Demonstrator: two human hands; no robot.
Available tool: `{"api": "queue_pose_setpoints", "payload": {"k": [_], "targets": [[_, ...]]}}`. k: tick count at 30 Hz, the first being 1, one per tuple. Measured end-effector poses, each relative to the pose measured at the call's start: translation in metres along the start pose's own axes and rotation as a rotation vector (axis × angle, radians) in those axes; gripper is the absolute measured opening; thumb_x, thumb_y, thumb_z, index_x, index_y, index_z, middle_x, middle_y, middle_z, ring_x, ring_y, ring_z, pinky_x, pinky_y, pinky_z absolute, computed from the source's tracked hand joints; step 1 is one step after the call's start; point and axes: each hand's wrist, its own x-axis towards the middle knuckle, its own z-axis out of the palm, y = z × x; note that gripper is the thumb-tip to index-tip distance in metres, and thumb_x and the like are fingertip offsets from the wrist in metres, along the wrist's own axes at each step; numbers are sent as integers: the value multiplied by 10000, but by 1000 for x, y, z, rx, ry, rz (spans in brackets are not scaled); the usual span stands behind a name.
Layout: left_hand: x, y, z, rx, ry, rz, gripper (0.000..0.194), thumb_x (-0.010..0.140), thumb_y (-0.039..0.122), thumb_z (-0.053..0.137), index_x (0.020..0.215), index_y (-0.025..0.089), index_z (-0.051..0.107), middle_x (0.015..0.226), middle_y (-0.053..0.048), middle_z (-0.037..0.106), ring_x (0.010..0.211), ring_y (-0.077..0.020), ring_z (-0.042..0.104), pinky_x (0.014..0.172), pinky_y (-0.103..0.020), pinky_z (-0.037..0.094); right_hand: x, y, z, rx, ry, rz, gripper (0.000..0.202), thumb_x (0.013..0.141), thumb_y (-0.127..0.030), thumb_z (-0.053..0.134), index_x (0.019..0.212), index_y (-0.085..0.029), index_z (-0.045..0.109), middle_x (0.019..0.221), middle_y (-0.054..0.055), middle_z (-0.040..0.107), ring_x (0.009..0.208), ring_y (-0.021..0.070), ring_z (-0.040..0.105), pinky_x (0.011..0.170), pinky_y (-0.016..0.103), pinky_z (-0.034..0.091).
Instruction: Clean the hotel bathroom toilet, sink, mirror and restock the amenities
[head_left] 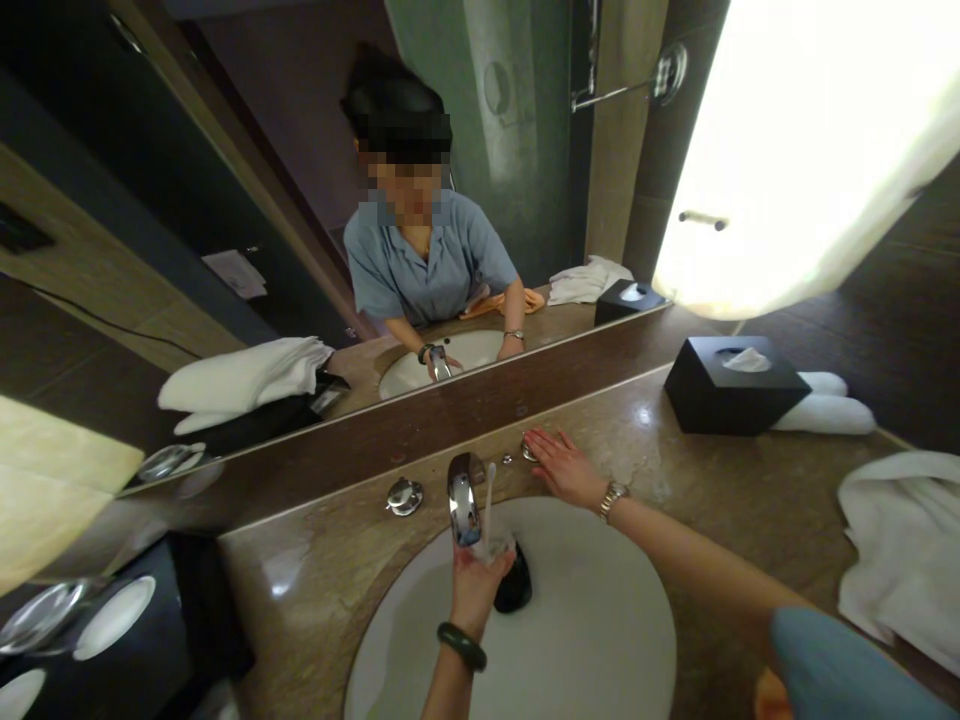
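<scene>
The clear cup [496, 545] sits in the grasp of the left hand [474, 582], at the fingertip end, directly below the faucet [463, 500] and above the sink [592, 630]. The left hand is closed around the cup; its far fingers are hidden. A slim white stick [490, 495], resembling a toothbrush, rises upright from the cup, just right of the faucet. Whether it stands inside the cup or is held against it cannot be told. A black object [514, 585] shows just right of the left hand; its nature is unclear. A dark bracelet [462, 647] encircles the left wrist.

The right hand [564, 468] is beyond and to the right of the cup. It lies palm down, fingers extended over the right knob [529, 451], with the outermost finger slightly apart. A metal watch [612, 499] is on its wrist. The left knob [405, 497] is beyond the left hand, to its left.

Right of the right hand, the black tissue box [731, 385] stands on the counter [322, 545], beside rolled white towels [829, 412]. A crumpled white towel [900, 540] lies nearer the body, right of the right forearm. Well left of the left hand is a black tray [199, 610].
</scene>
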Motion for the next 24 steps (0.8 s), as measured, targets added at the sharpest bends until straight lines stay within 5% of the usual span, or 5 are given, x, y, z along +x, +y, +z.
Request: {"api": "queue_pose_setpoints", "payload": {"k": [5, 8, 12, 17, 24], "targets": [[-9, -15, -2, 147, 37, 101, 615, 526, 288, 796, 1086, 191, 560, 1077, -131, 706, 1044, -327, 693, 1013, -506, 531, 40, -3, -12, -14, -47, 116, 466, 1028, -367, 514, 1341, -38, 618, 1422, 246, 587, 1394, 335, 498, 1266, 569, 181], [-5, -25, -2, 194, 43, 162, 614, 518, 309, 788, 1075, 197, 555, 1116, -161, 689, 1088, -358, 680, 1035, -528, 519, 6, -11, -10, 179, -72, -17, 485, 920, -234, 666, 1382, -100, 602, 1559, 193, 469, 1520, 335, 318, 1279, 563, 148], [-1, -28, 0, 280, 11, 224, 570, 539, 270, 755, 1076, 207, 576, 1146, -155, 694, 1154, -381, 655, 1093, -545, 479, -56, -52, 16, 928, -73, 273, 590, 829, -400, 762, 1354, -175, 617, 1443, 168, 593, 1384, 333, 504, 1188, 549, 353], [-6, -13, 7, 224, -187, 193, 727, 503, 102, 747, 1190, 233, 547, 1204, -78, 710, 1183, -302, 655, 1093, -444, 497, -38, -104, 34, 1715, 72, 632, 647, 631, -768, 778, 865, -179, 650, 909, 96, 718, 909, 264, 686, 964, 456, 517], [0, -17, 0, -549, -240, -547, 351, 797, 452, 766, 1000, 196, 641, 947, -71, 741, 810, -222, 720, 743, -371, 600, -78, 13, -49, 1044, 416, 805, 509, 845, -733, 441, 844, -232, 525, 712, 42, 595, 649, 213, 593, 686, 425, 569]]}}
